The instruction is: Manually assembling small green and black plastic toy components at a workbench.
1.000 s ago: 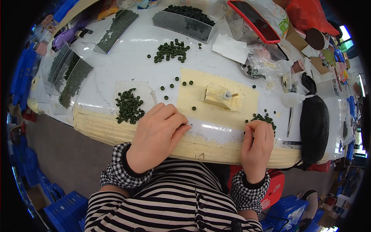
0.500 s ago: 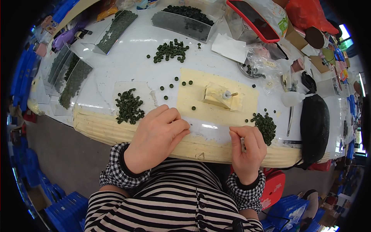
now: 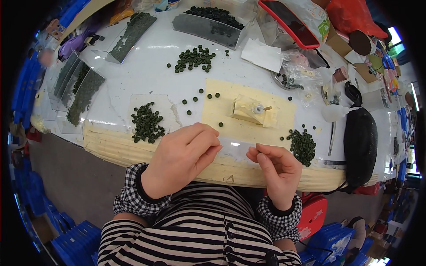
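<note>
My left hand (image 3: pixel 182 159) is over the table's front edge, its thumb and forefinger pinched together; whatever they hold is too small or hidden. Across a short gap, my right hand (image 3: pixel 279 170) also pinches with thumb and fingertips, and a tiny dark spot shows there that I cannot make out. Beside the left hand lies a heap of small dark green round pieces (image 3: pixel 147 124). Another heap of such pieces (image 3: pixel 303 146) sits just right of the right hand. Beyond both hands, a tape-wrapped block (image 3: pixel 248 111) with a small peg stands on a yellow sheet (image 3: pixel 217 113).
More green pieces (image 3: pixel 194 58) lie farther back. Clear plastic trays (image 3: pixel 206 29) of them stand at the back and left. A red-cased phone (image 3: pixel 293 24), white paper (image 3: pixel 262 55), tweezers (image 3: pixel 332 137), a white squeeze bottle (image 3: pixel 335 113) and a black pouch (image 3: pixel 360 146) occupy the right.
My right hand has moved left toward the left hand, its palm side turning more into view. My left hand has shifted very slightly right.
</note>
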A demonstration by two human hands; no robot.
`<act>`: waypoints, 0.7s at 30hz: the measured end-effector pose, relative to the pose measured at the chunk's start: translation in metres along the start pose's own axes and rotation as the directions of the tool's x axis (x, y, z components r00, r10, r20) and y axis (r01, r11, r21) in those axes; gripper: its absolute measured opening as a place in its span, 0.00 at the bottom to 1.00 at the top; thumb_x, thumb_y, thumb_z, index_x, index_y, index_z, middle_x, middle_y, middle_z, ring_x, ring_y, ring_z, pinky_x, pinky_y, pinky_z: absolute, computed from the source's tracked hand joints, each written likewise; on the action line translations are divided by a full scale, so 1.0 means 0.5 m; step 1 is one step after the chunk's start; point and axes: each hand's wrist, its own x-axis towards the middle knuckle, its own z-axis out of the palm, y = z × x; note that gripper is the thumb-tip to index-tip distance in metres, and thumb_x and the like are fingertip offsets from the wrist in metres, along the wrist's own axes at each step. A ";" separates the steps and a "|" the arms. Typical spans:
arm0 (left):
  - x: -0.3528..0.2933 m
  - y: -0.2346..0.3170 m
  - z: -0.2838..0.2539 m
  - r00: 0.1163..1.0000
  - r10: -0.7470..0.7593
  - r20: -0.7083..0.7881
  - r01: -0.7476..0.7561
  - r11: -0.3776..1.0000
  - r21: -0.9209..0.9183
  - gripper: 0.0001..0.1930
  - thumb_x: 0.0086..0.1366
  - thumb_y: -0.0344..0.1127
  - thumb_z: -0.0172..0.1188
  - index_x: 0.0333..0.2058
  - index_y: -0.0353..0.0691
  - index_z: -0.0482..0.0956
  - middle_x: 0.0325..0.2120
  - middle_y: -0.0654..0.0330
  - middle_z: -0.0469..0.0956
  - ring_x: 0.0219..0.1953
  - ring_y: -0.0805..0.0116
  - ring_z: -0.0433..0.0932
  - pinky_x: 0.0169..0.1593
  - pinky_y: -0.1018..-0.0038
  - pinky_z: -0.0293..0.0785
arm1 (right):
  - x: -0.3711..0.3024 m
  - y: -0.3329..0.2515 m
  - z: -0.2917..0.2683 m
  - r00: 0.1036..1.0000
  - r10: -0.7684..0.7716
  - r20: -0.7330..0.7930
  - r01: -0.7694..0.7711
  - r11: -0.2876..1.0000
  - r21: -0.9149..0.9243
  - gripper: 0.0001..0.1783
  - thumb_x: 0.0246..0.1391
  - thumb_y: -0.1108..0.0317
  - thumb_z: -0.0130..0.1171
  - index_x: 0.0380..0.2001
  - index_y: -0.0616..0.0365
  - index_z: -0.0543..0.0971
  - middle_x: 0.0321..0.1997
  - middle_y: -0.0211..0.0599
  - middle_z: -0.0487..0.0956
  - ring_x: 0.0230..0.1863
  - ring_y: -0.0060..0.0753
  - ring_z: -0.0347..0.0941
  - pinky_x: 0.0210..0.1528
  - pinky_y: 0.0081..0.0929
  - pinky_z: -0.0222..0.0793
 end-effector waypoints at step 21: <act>-0.002 0.030 0.061 0.894 -0.323 0.311 0.343 0.046 -0.938 0.09 0.65 0.23 0.57 0.44 0.29 0.79 0.39 0.50 0.81 0.40 0.66 0.82 0.44 0.75 0.80 | 0.004 -0.004 0.013 0.998 -0.035 0.042 0.022 0.957 0.288 0.07 0.56 0.82 0.57 0.39 0.69 0.77 0.40 0.45 0.81 0.41 0.30 0.80 0.48 0.25 0.75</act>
